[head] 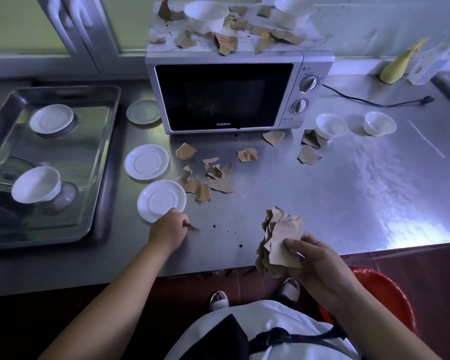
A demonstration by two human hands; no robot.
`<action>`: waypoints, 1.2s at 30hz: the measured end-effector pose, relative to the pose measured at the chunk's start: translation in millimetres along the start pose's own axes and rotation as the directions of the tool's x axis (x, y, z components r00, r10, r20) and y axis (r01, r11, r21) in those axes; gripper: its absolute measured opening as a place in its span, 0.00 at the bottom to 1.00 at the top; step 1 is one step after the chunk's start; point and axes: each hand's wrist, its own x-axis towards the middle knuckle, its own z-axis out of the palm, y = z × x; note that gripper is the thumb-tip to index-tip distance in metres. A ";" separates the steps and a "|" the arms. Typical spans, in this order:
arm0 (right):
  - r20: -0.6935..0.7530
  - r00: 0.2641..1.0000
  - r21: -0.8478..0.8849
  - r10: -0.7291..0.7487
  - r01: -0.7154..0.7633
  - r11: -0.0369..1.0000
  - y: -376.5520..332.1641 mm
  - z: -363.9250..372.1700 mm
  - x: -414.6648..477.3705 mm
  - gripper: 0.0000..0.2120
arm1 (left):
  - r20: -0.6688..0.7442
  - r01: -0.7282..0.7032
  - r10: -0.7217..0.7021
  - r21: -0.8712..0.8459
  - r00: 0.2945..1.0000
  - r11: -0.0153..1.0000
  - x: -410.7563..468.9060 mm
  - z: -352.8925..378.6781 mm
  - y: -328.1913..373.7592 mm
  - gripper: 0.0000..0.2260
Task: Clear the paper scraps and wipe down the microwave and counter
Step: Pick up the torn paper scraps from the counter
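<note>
Head cam: your right hand (pixel 320 261) grips a wad of paper scraps (pixel 281 245) over the counter (pixel 348 190) edge, left hand (pixel 169 229) pinches one scrap (pixel 192 226) beside a saucer (pixel 161 200), more litter the microwave (pixel 226 94) top.

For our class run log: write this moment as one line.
left hand: pinches small scrap | right hand: holds scrap wad | microwave top: littered

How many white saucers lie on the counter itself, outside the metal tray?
3 saucers: one left of the microwave, one nearer, one nearest, by the left hand. None seems hidden.
</note>
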 end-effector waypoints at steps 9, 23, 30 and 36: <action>-0.349 0.935 -0.063 -0.055 0.036 0.997 -2.9 -21.5 2.4 0.12 | 0.023 -0.052 0.165 -0.897 0.986 0.439 -67.4 -67.5 86.0 0.11; 0.016 0.995 -0.247 -0.095 0.096 0.964 -38.3 -10.8 29.2 0.07 | -0.202 -0.395 0.341 -0.542 0.918 0.742 -98.0 -45.8 175.7 0.08; 0.138 0.990 -0.293 -0.011 0.051 0.955 -73.4 -20.9 40.5 0.17 | -0.252 -0.370 0.283 -0.436 0.925 0.821 -85.9 -45.5 200.9 0.10; 0.179 0.984 -0.334 -0.019 0.079 0.939 -98.3 -37.7 54.8 0.12 | -0.285 -0.311 0.192 -0.468 0.939 0.828 -71.4 -36.8 226.5 0.14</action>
